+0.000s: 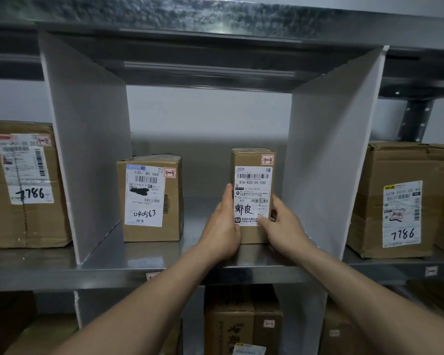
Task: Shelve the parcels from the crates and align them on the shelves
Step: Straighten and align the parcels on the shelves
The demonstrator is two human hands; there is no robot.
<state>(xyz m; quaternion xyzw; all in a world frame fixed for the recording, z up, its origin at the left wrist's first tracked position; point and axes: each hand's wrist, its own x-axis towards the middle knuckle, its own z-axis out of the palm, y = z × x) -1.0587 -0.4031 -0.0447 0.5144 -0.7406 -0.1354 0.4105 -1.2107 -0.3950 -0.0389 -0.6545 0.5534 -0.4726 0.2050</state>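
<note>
A small upright cardboard parcel (253,160) with a white label reading 516-K20-00-030 stands on the steel shelf (149,254), right of centre in the middle bay. My left hand (222,226) presses its left side and my right hand (282,224) wraps its right side and lower front. A second parcel (151,198), labelled 530-D5 069 and 040563, stands to the left in the same bay, apart from the first.
White divider panels (87,139) (326,155) wall the bay on both sides. Larger boxes marked 7786 stand in the left bay (23,183) and the right bay (400,198). More boxes (241,319) fill the shelf below. Another steel shelf hangs close overhead.
</note>
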